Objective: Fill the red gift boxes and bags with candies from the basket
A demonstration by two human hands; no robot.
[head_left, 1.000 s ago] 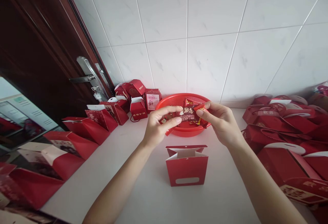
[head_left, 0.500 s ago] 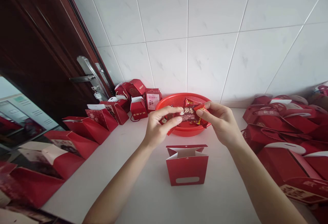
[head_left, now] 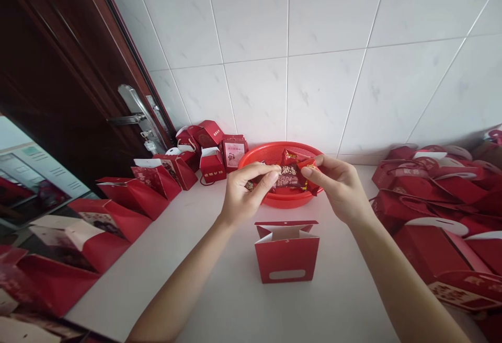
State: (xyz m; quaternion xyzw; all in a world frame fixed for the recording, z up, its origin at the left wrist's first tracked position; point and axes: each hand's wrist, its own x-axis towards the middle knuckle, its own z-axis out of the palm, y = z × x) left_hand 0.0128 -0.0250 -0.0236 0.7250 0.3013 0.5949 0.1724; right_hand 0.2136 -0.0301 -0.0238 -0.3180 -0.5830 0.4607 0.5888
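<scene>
Both my hands are over a red plastic basket point(head_left: 288, 203) by the tiled wall. My right hand point(head_left: 336, 183) pinches a small red wrapped candy point(head_left: 306, 165) between thumb and fingers. Thumb and forefinger of my left hand point(head_left: 247, 189) are pressed together, and what they hold is hidden. Between the hands, a dark red snack packet point(head_left: 289, 173) with white characters shows in the basket, among other wrapped pieces. Closer to me stands a red paper gift box point(head_left: 287, 259), upright, its top open and a pale oval on its front.
Several red gift boxes point(head_left: 145, 194) line the table's left side, with more at the back left corner. A pile of red boxes point(head_left: 435, 238) fills the right side. A dark door with a metal handle point(head_left: 133, 118) stands at the left.
My left thumb and forefinger have closed together, and the pale bit and red piece seen at them before are now out of sight. My right hand has barely moved.
</scene>
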